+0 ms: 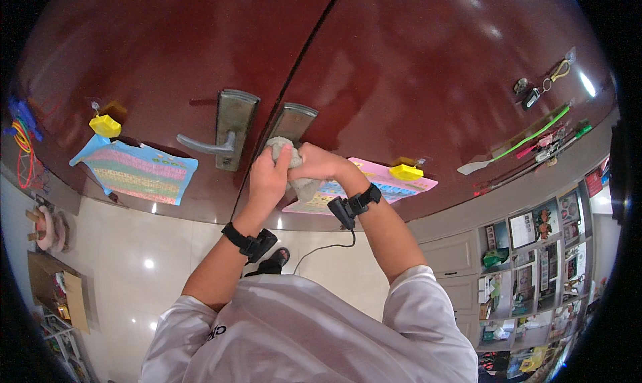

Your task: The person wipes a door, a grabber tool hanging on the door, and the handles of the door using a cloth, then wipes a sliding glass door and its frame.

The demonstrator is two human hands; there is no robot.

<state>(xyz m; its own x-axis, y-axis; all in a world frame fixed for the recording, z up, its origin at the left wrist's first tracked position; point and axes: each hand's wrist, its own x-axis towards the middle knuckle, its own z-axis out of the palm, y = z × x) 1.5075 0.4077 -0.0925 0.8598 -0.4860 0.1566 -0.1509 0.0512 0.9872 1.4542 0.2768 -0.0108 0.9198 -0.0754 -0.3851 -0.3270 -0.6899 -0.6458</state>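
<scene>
A grey cloth (305, 190) is bunched over the lower part of the handle plate (295, 118) on the right leaf of a dark red double door (391, 67). My left hand (267, 178) grips the upper bunch of it, thumb pointing up. Beside it, my right hand (318, 162) has its fingers closed around the same cloth, and a loose end hangs below. Any lever on this plate is hidden behind the hands and cloth. On the left leaf, a metal lever handle (208, 144) projects leftward from its own plate (238, 114).
Yellow clips hold a blue printed sheet (143, 172) at left and a pink one (421, 182) at right. Keys (531, 97) and a green-handled swatter (534, 132) hang far right. Shelves (531, 272) line the right side. A cardboard box (62, 295) stands at left.
</scene>
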